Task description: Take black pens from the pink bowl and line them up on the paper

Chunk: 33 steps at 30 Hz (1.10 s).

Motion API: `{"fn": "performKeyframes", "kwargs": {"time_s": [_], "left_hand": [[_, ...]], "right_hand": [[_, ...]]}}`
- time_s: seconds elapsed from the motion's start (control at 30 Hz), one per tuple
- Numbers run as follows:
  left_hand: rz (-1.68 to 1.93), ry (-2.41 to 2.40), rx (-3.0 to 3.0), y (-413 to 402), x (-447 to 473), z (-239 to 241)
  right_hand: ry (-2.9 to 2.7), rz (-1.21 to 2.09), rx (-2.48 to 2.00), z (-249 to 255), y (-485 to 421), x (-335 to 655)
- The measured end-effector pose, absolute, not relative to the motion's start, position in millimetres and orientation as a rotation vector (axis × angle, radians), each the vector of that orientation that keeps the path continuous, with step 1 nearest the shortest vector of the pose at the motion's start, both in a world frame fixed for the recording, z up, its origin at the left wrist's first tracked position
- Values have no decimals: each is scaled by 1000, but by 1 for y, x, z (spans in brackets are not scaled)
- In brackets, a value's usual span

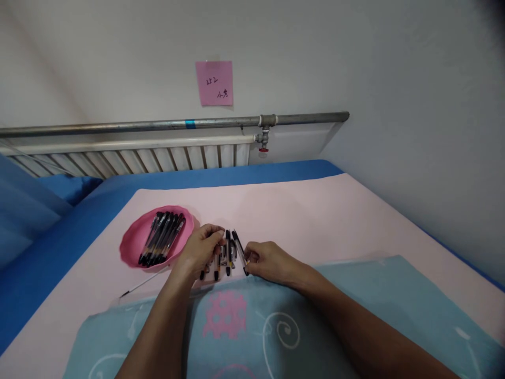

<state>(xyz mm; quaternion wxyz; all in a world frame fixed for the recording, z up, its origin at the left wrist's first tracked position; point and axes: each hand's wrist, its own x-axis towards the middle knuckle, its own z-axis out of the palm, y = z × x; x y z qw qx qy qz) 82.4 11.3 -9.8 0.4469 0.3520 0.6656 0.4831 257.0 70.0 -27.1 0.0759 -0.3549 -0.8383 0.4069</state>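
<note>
A small group of black-capped clear pens (228, 255) lies on the pink sheet between my two hands. My left hand (202, 248) is curled over the left side of this group, thumb and fingers closed on a pen (216, 267) that is partly covered by them. At the right, my right hand (270, 261) pinches the lower part of a slanted pen (239, 248). Metal clips of other pens show among the group. Beside my left hand, a pink scalloped bowl (128, 239) holds several similar pens (162, 237) laid side by side.
A thin white stick with a dark tip (142, 284) lies near the bowl. The pink sheet (307, 216) covers a blue surface, and a teal patterned cloth (355, 300) lies in front. Behind are a radiator (189, 157), a metal pipe (138, 125) and a pink note (215, 83).
</note>
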Motion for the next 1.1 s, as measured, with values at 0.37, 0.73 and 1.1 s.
{"fn": "performKeyframes", "kwargs": {"time_s": [0.37,0.73,1.1], "left_hand": [[1226,1633,869,10,82,-7],[1242,1618,865,11,80,-11],[1248,1592,862,12,81,-11]], "right_hand": [[-2627,1119,-969,-25,68,256],[-2571,1110,-921,-33,68,253],[-2525,1120,-943,-37,67,252]]}}
